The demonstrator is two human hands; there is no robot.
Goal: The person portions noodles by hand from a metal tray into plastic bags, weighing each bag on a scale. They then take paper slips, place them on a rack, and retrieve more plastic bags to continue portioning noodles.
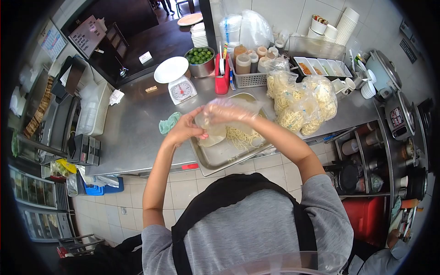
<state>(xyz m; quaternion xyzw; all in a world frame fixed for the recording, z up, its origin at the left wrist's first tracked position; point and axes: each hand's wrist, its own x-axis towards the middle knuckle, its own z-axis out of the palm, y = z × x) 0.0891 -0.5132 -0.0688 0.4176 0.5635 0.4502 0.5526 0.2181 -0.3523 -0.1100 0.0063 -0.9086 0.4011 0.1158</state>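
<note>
1. We see a clear plastic bag (225,111) held up between both hands, just above the near end of a metal tray (211,161).
2. The left hand (185,129) pinches the bag's lower edge with its fingers closed. The right hand (245,115) grips the upper part and is veiled by the film, so we cannot tell whether it is inside the bag or behind it. The two hands are close together, both clamped on the bag.
3. Directly under the hands, a heap of loose noodles (241,136) lies in the tray. The rest of the tray floor is bare metal.
4. To the right of the hands and a little beyond them, a pile of filled noodle bags (300,103) sits on the table (137,133). We judge the bagging well along: many portions are packed and only this small heap is still loose.
5. Left of the hands a green cloth (168,123) lies on the table. Beyond it stands a kitchen scale (177,85) with a white pan.
6. Farther beyond the hands are a steel bowl of limes (200,57), a red holder (222,78) and a basket of sauce bottles (250,69).
7. The table is stainless steel and runs along a white-tiled wall. The floor below is pale tile, and rice cookers (385,73) and stacked cups (346,23) crowd the far right.
</note>
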